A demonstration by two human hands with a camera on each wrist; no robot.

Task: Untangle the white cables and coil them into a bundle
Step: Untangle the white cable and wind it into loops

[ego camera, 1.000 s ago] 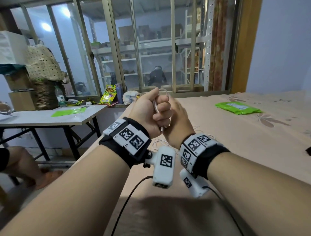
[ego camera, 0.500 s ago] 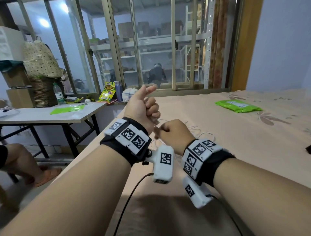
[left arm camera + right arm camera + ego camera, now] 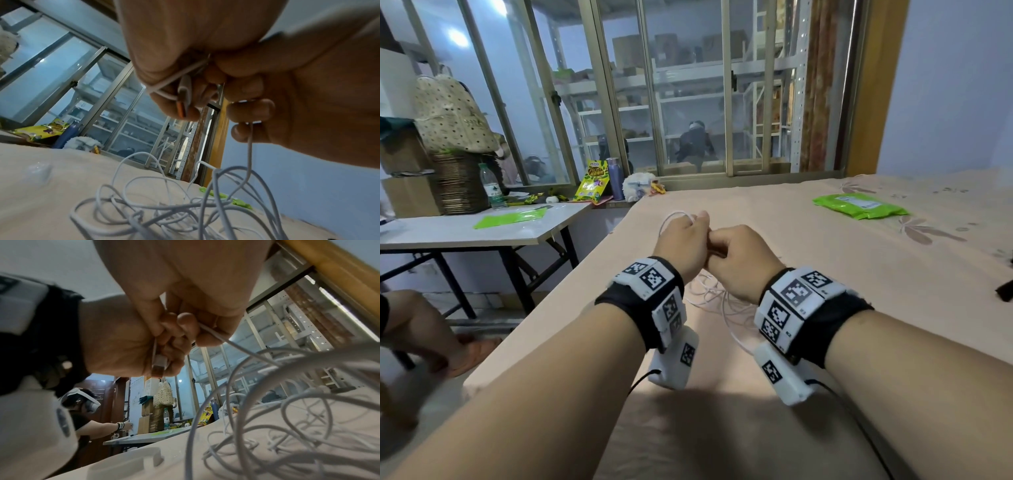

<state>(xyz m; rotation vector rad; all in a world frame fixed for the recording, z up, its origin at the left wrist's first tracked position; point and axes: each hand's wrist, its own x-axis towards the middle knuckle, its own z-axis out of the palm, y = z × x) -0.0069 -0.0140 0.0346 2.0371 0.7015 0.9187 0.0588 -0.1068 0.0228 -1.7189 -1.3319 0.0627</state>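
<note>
The white cables [image 3: 717,301] lie in a loose tangle on the bed, right under my hands; both wrist views show the same tangle [image 3: 185,209] [image 3: 287,426]. My left hand [image 3: 688,240] is curled around a few turns of cable, and a small loop [image 3: 674,215] sticks out above its knuckles. It also holds a white USB plug [image 3: 183,97] [image 3: 159,363] with an orange tongue. My right hand [image 3: 736,255] touches the left one and pinches a single strand [image 3: 249,146] [image 3: 216,336] that runs down into the tangle.
The bed [image 3: 842,291] has a peach floral sheet. A green packet [image 3: 859,205] lies on it at the far right, and a dark object [image 3: 1005,289] pokes in at the right edge. A white folding table [image 3: 465,233] and another person's leg [image 3: 417,325] are on the left.
Both hands have come down from chest height to just above the bed. The left fist turned over, and a cable loop now shows above it. The right hand has closed in against the left.
</note>
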